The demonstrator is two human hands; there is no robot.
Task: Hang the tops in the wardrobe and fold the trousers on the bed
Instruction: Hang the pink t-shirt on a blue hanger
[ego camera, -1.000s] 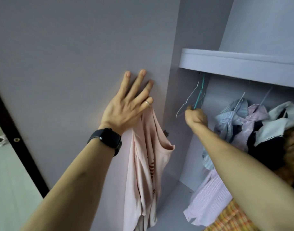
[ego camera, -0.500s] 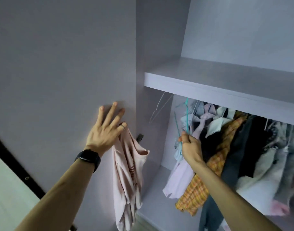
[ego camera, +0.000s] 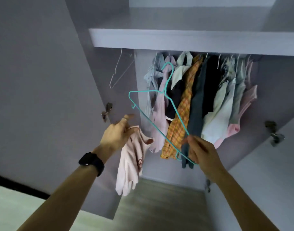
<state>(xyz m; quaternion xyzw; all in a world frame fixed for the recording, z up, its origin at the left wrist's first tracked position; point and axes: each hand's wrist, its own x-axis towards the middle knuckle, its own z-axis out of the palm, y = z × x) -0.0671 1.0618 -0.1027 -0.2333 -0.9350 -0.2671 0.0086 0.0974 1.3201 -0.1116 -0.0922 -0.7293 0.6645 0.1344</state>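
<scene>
A pale pink top hangs limp from my left hand, which holds its upper edge while the forefinger points toward the wardrobe. My right hand pinches one lower corner of a teal wire hanger, held free in the air in front of the open wardrobe, hook uppermost. The hanger is apart from the pink top. The rail itself is hidden under the shelf.
Several garments hang tightly along the wardrobe, among them an orange checked shirt. An empty white hanger hangs at the left end. The left door and right door stand open on both sides.
My right hand has lifted the teal hanger off the rail and drawn it out toward me. My left hand has left the door panel, still holding the pink top.
</scene>
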